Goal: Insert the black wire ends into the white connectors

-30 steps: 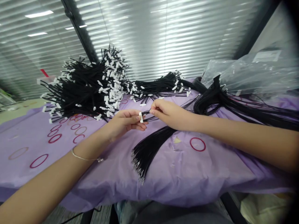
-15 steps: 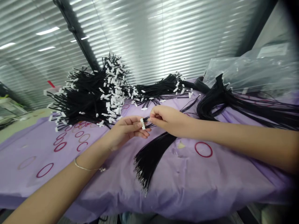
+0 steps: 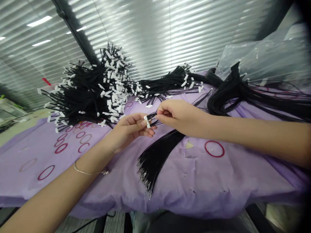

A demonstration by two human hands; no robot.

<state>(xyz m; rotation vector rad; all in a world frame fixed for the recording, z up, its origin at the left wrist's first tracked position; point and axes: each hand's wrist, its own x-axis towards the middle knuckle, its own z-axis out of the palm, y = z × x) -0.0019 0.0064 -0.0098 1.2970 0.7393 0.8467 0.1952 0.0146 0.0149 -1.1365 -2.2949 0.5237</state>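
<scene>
Your left grip [image 3: 131,127] pinches the tiny white connector [image 3: 146,121] above the bench [image 3: 218,181]; your right grip [image 3: 178,115] pinches its limp black wires [image 3: 153,116]. Light and fiddly: hold the housing's sides, wires near their tips.

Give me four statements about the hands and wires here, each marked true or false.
1. The left hand pinches a white connector. True.
2. The right hand lies flat on the cloth. False: the right hand pinches black wires at the connector.
3. A red ring lies on the cloth, right of the loose wire bundle. True.
4. The bracelet sits on the right wrist. False: the bracelet is on the left wrist.
</scene>
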